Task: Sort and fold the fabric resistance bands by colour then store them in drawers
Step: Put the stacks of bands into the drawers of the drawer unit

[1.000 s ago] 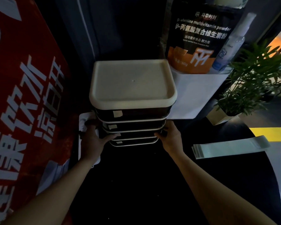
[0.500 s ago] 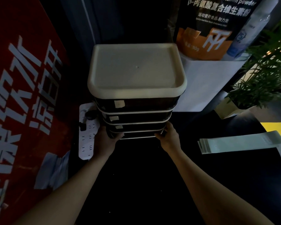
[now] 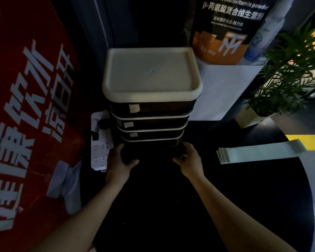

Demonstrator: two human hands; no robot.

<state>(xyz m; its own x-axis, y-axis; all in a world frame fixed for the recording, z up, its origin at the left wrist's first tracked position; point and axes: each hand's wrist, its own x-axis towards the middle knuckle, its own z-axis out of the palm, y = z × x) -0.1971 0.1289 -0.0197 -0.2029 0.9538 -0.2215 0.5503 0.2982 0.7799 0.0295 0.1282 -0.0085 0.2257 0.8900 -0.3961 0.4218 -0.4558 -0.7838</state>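
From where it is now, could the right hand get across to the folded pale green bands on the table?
Probably yes. The right hand grips the bottom drawer, and the bands lie flat to its right on the dark table with nothing between. It would have to let go first.

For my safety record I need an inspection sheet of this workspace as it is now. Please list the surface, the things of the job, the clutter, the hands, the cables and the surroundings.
Surface: dark round table, dimly lit.
Job's things: drawer unit with a white top and labelled dark drawers; the bottom drawer looks partly pulled out. Pale green folded bands lie to its right, apart from it.
Clutter: nothing seen on the table.
Hands: left hand and right hand grip the bottom drawer's two front corners.
Cables: white power strip left of the unit, with plugs in it.
Surroundings: red banner, supplement pouch, spray bottle, potted plant.
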